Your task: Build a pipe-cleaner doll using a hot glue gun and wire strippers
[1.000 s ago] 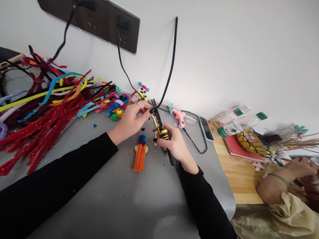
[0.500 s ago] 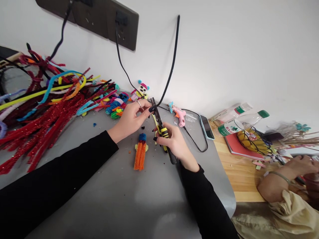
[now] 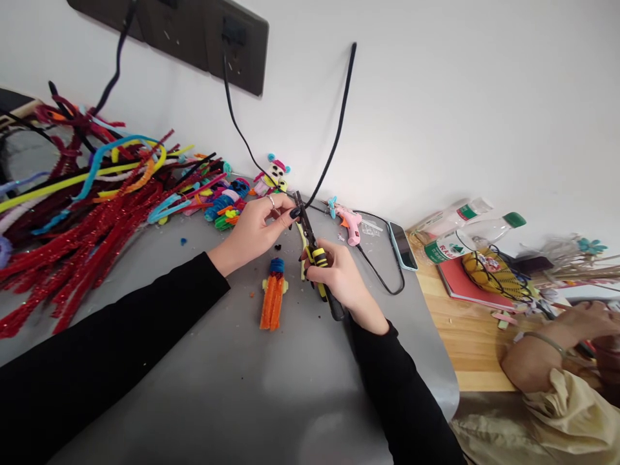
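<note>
We work at a grey table [image 3: 217, 387] by a white wall; right hand [image 3: 339, 278] grips pliers [image 3: 312, 248], left hand [image 3: 256, 229] pinches black pipe cleaner [image 3: 334, 139], its top now further right vs. earlier.

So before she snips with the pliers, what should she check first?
1. Right hand grips the yellow-and-black pliers firmly: ok.
2. Left hand pinches the black pipe cleaner right at the pliers' tip: ok.
3. Left fingertips out of the blades' way: cannot tell, they sit very close.
4. Orange pipe-cleaner figure lies apart from the pliers on the grey table: ok.
5. Pink glue gun and its cord away from the cut: ok.
6. The other person's hand is far off: ok.
</note>
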Tool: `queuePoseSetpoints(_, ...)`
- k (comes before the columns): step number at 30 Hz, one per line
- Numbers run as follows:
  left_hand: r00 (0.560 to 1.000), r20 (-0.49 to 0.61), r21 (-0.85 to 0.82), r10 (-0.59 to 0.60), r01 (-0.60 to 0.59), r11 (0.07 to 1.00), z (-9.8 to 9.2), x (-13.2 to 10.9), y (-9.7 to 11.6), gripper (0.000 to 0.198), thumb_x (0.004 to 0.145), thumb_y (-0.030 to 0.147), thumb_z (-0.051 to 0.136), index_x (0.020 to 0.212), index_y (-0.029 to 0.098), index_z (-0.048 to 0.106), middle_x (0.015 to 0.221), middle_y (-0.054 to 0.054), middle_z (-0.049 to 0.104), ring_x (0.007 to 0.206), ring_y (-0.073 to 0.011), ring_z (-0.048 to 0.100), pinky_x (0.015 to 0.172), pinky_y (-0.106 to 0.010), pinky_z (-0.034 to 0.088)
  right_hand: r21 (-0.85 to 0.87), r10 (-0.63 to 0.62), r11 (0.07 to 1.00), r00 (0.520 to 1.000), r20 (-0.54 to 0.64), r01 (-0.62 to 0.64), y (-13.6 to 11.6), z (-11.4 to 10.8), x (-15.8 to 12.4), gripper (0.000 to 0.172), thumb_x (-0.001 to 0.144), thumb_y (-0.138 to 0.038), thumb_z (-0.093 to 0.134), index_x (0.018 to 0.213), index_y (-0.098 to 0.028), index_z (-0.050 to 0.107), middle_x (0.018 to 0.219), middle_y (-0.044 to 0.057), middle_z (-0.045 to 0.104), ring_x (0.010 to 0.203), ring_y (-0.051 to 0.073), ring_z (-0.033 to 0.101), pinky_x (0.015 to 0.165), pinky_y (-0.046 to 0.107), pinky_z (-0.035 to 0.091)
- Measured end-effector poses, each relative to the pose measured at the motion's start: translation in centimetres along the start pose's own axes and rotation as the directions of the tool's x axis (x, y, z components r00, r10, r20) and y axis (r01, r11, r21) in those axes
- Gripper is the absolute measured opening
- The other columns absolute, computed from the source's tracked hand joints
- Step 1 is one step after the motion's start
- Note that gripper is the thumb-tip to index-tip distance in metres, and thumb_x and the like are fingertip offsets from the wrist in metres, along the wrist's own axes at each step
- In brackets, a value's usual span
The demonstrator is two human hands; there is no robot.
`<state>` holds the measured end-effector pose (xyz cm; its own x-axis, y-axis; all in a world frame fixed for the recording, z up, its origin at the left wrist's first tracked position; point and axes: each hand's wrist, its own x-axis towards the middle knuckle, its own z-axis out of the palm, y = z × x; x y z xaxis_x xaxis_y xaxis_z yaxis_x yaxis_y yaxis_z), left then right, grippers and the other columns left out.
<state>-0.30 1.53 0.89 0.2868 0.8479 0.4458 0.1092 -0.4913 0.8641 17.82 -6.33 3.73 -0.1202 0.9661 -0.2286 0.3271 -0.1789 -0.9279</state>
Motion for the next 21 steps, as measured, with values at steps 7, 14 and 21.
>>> queuePoseSetpoints(7,1.0,-0.009,-0.015,-0.029,0.029,0.999,0.1,0.3,-0.4,0.04,0.092,0.058,0.063,0.083,0.02,0.063,0.082,-0.006,0.068,0.074,-0.0204,0.063,0.067,-0.031,0.051,-0.008,0.008,1.0,0.997,-0.074,-0.008,0.6,0.0,0.6,0.02,0.056,-0.024,0.063,0.075,-0.021,0.059,0.059,-0.006,0.055,0.048,0.011,0.047,0.05,0.027,0.034)
queuePoseSetpoints(14,0.993,0.101,0.119,-0.059,0.047,0.992,-1.6,1.0,-1.1,0.034,0.09,0.054,0.063,0.084,0.02,0.067,0.081,-0.006,0.071,0.073,-0.0207,0.064,0.066,-0.031,0.05,0.105,-0.045,0.993,0.997,-0.055,0.051,0.0,-1.0,0.2,0.03,0.058,-0.024,0.062,0.087,-0.021,0.063,0.075,-0.001,0.059,0.062,0.015,0.054,0.058,0.029,0.043)
queuePoseSetpoints(21,0.966,0.257,0.321,0.011,-0.096,0.942,-3.2,1.5,-2.6,0.025,0.084,0.044,0.061,0.077,0.021,0.07,0.085,-0.008,0.075,0.075,-0.0223,0.066,0.07,-0.032,0.053,0.251,-0.22,0.931,0.957,-0.189,0.264,1.1,-1.7,0.7,0.042,0.066,-0.023,0.061,0.109,-0.024,0.062,0.095,0.002,0.062,0.086,0.021,0.06,0.082,0.036,0.052)
